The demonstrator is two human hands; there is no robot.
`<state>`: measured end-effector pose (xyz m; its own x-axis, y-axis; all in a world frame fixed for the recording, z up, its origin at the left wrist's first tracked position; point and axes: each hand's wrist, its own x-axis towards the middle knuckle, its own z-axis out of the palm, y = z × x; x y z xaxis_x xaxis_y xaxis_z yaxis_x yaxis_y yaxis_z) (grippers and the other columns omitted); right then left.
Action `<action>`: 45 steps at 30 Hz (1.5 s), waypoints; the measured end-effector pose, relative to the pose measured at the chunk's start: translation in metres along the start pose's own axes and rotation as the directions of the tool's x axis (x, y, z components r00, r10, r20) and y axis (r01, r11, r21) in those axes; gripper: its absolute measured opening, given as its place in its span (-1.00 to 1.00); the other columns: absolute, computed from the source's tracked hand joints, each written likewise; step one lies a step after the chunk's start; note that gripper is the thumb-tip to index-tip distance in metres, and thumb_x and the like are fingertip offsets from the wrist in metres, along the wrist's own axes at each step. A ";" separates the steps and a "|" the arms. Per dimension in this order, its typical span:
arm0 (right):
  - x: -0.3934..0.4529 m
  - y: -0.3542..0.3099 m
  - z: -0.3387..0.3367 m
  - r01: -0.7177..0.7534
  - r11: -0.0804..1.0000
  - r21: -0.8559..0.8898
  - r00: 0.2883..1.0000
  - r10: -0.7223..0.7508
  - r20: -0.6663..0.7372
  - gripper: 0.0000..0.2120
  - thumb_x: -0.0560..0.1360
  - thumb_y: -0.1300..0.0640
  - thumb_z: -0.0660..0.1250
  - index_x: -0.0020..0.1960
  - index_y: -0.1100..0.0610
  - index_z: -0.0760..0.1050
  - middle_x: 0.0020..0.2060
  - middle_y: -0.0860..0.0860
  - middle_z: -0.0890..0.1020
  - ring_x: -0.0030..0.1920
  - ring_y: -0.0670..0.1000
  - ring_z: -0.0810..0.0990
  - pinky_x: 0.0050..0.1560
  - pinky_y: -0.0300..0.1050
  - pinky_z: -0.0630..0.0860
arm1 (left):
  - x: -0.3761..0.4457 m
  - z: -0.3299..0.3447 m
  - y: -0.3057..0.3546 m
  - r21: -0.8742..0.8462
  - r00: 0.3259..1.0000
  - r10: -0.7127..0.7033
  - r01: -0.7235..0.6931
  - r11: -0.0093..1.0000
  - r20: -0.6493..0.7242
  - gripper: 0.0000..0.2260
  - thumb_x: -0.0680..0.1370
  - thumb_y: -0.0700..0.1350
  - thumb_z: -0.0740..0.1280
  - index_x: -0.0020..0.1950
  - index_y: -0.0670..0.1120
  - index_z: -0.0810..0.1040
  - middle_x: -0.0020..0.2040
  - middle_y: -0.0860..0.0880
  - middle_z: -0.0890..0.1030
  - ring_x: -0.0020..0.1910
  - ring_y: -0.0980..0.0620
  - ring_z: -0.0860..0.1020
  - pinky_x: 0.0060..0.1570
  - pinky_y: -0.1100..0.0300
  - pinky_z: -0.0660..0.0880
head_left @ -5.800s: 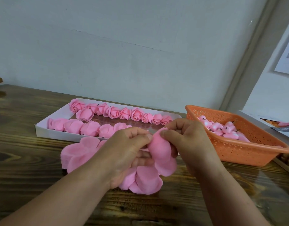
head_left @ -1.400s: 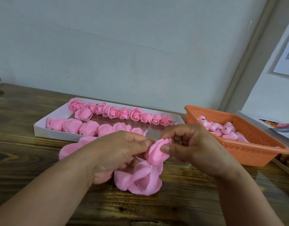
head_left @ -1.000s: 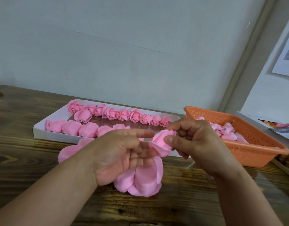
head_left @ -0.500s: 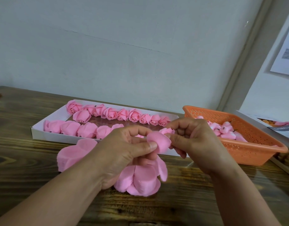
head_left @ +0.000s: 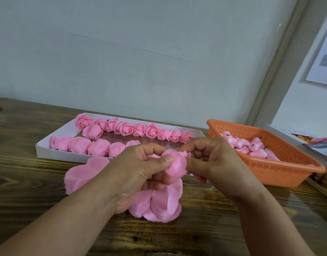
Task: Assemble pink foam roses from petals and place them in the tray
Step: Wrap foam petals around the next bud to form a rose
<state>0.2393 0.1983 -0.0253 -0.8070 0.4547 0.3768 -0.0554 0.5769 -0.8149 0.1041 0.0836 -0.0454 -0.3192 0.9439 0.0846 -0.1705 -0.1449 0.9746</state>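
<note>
Centre of frame: left hand (head_left: 138,174) with thumb and forefinger pinched on a pink foam petal (head_left: 175,164), folding it over a small rose bud (head_left: 185,154) gripped by the curled fingers of the right hand (head_left: 212,163)

Lower fingers of the left hand also curled round a bunch of loose petals (head_left: 159,204) hanging down to the wooden table (head_left: 29,182)

Just left of the hands, partly hidden by the left wrist: a stack of flat pink petals (head_left: 81,172) lying on the table

Behind the hands, middle left of frame: shallow white tray (head_left: 46,148) holding two rows of finished pink roses (head_left: 151,130), back row facing forward, front row lying on their sides

Right of frame, near the right hand: orange perforated basket (head_left: 269,170) holding small pink buds (head_left: 251,146)

Far right edge: papers, partly cut off
</note>
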 end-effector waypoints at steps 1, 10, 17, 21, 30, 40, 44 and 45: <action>0.000 0.000 0.000 0.001 1.000 0.002 1.000 -0.001 0.002 -0.84 0.44 0.37 0.38 -0.21 0.14 0.60 -0.49 0.01 0.53 -0.53 -0.12 0.37 -0.53 -0.29 0.30 | 0.000 0.000 0.000 0.007 1.000 0.001 -0.001 1.000 -0.002 -0.92 0.22 -0.10 0.42 -0.34 0.05 0.68 -0.42 -0.08 0.61 -0.48 0.10 0.57 -0.52 0.33 0.46; -0.001 -0.003 0.002 0.001 0.999 -0.036 0.999 0.001 0.045 -0.88 0.47 0.37 0.35 -0.20 0.22 0.58 -0.54 -0.08 0.51 -0.54 -0.15 0.39 -0.53 -0.29 0.33 | 0.001 0.000 -0.002 0.069 0.998 -0.015 0.019 0.997 -0.062 -0.82 0.24 -0.08 0.43 -0.21 -0.10 0.57 -0.47 -0.08 0.55 -0.53 0.09 0.52 -0.54 0.31 0.43; -0.003 -0.008 0.004 0.007 1.000 -0.014 0.999 -0.006 0.051 -0.91 0.37 0.19 0.47 -0.18 0.20 0.60 -0.48 -0.04 0.52 -0.50 -0.14 0.40 -0.51 -0.30 0.35 | 0.002 -0.001 -0.002 0.059 0.997 -0.016 0.020 0.998 -0.080 -0.83 0.23 -0.05 0.45 -0.27 -0.09 0.56 -0.43 -0.11 0.57 -0.54 0.09 0.49 -0.55 0.30 0.42; -0.001 -0.005 0.006 -0.042 0.999 -0.032 0.998 0.041 -0.038 -0.88 0.45 0.36 0.37 -0.22 0.20 0.57 -0.56 -0.04 0.51 -0.58 -0.10 0.39 -0.55 -0.27 0.34 | 0.002 0.001 -0.003 0.077 0.990 0.015 -0.005 0.997 -0.139 -0.91 0.41 -0.13 0.42 -0.12 -0.07 0.57 -0.40 -0.08 0.62 -0.51 0.09 0.53 -0.53 0.28 0.43; 0.002 0.001 0.005 -0.093 0.995 0.030 0.977 0.097 -0.190 -0.85 0.45 0.34 0.37 -0.28 0.21 0.56 -0.53 0.08 0.55 -0.60 -0.04 0.38 -0.60 -0.22 0.32 | -0.005 0.007 -0.011 0.789 0.833 0.547 -0.282 0.546 -0.081 -0.74 0.52 -0.06 0.33 0.17 0.16 0.62 0.00 0.21 0.62 -0.07 0.29 0.56 -0.03 0.38 0.49; 0.002 -0.002 0.009 -0.124 0.991 0.040 0.970 0.130 -0.206 -0.84 0.45 0.34 0.35 -0.28 0.18 0.56 -0.55 0.06 0.55 -0.59 -0.04 0.37 -0.60 -0.23 0.30 | 0.002 0.001 -0.011 0.692 0.942 0.327 -0.182 0.698 -0.082 -0.71 0.60 -0.02 0.25 0.31 0.21 0.50 0.17 0.31 0.53 0.04 0.41 0.49 -0.06 0.56 0.34; 0.002 -0.007 0.014 -0.109 0.994 -0.024 0.974 0.102 -0.204 -0.83 0.46 0.33 0.35 -0.28 0.16 0.56 -0.58 -0.02 0.54 -0.59 -0.14 0.39 -0.57 -0.30 0.32 | 0.001 0.001 -0.011 0.726 0.940 0.334 -0.177 0.665 -0.077 -0.71 0.61 -0.02 0.23 0.30 0.23 0.49 0.11 0.31 0.56 0.03 0.39 0.50 -0.09 0.57 0.34; 0.002 -0.009 0.016 -0.099 0.994 -0.034 0.974 0.090 -0.209 -0.81 0.46 0.33 0.36 -0.30 0.14 0.55 -0.58 -0.03 0.53 -0.59 -0.15 0.39 -0.57 -0.31 0.31 | 0.001 0.001 -0.011 0.717 0.940 0.335 -0.184 0.672 -0.072 -0.71 0.61 -0.02 0.22 0.31 0.22 0.50 0.14 0.30 0.57 0.07 0.37 0.51 -0.06 0.58 0.35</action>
<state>0.2292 0.1837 -0.0244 -0.6680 0.6365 0.3855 0.0454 0.5518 -0.8327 0.1063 0.0862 -0.0562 -0.4244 0.8168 0.3907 0.6126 -0.0588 0.7882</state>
